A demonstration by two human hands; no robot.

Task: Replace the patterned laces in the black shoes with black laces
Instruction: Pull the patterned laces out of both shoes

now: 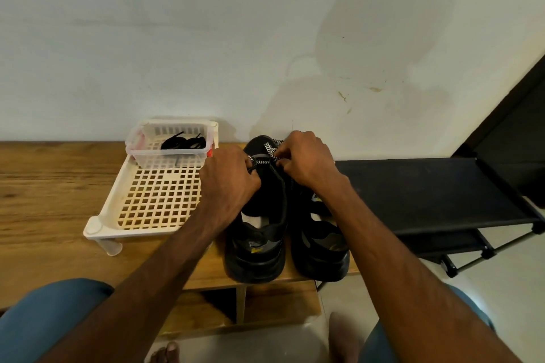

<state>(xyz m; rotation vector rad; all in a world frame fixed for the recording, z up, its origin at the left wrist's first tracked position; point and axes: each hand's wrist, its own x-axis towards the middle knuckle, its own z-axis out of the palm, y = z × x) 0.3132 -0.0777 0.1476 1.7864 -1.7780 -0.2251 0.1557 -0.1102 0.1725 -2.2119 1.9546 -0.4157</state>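
only the start, i think: the left hand (228,180) and right hand (306,160), fingers curled, pinch the patterned lace (269,148) still threaded in one black shoe (259,244) on the wooden table (44,186). the black laces (184,142) lie unused in the small basket (165,158).

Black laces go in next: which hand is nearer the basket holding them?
Left. The left hand grips the lace just right of the basket; the right hand pinches it farther right.

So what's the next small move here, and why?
Probably draw the patterned lace out of its uppermost crossing: the left hand and right hand both pinch it on the shoe, it looks still threaded, and the black laces lie in the basket.
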